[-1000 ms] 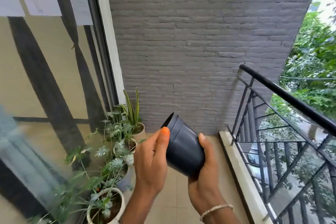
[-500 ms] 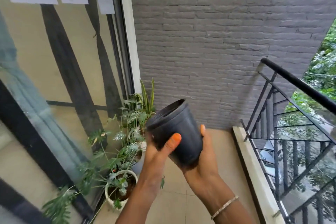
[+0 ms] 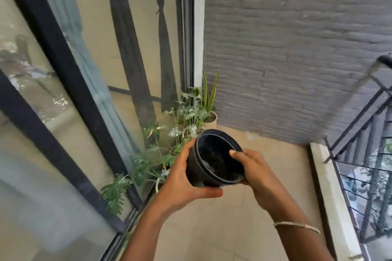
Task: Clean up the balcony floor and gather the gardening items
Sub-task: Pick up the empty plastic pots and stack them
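- Head view: the grey brick wall [image 3: 297,48] stands beyond the fingers, well apart.
- Glass door [image 3: 63,112] runs to the left of the left-hand fingers.
- Tiled floor [image 3: 233,229] lies below both hands.
- Railing [image 3: 360,116] stands to the right of the right-hand fingers, well apart.
- Potted plants [image 3: 186,112] stand just past the left-hand fingers, along the door.
- Black pot [image 3: 194,167] is held in the air between both hands, tilted, mouth toward the camera.
- Left hand [image 3: 180,182] grips the pot's side, fingers curled round it.
- Right hand [image 3: 256,174] grips the rim, thumb hooked over it.
- Bracelet [image 3: 297,225] sits on the right wrist.

Beige tiled balcony floor [image 3: 265,154], potted plants [image 3: 191,116] along glass door
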`<state>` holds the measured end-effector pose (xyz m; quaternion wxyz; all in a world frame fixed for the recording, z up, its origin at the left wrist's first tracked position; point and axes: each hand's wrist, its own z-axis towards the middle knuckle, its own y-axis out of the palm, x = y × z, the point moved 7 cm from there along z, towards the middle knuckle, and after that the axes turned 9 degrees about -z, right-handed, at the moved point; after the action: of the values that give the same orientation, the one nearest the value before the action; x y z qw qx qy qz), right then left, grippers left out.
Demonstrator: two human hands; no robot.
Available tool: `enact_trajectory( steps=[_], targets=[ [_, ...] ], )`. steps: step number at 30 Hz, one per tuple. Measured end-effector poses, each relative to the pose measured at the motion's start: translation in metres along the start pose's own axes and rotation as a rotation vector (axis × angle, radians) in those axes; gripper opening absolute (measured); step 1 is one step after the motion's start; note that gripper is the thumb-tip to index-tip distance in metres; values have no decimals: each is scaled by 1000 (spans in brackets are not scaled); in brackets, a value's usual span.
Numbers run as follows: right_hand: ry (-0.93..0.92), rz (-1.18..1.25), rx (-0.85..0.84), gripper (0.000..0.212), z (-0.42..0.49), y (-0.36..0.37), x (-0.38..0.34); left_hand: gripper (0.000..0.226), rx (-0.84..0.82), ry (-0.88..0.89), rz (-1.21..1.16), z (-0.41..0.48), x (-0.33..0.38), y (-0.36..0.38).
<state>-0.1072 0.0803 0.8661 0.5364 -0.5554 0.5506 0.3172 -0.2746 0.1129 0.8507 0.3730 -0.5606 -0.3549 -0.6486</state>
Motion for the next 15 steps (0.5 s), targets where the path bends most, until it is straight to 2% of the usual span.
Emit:
enact_trajectory(
  steps=[2, 5, 7, 10, 11, 15],
  targets=[
    [0, -54, 17, 21, 9, 14, 15, 104, -64, -118, -163, -11, -9, -12],
    [-1, -157, 0, 20, 16, 40, 38, 105, 75, -385, -248, -29, -38, -38],
    [37, -233, -17, 20, 22, 60, 58, 86, 169, -520, -229, -39, -63, -52],
    [87, -333, -63, 21, 32, 88, 83, 35, 306, -630, -304, -51, -96, -65],
    [110, -354, -95, 20, 39, 99, 93, 28, 359, -663, -331, -55, -110, -73],
    [239, -429, -255, 19, 66, 139, 138, 24, 549, -808, -453, -72, -174, -102]
  ],
)
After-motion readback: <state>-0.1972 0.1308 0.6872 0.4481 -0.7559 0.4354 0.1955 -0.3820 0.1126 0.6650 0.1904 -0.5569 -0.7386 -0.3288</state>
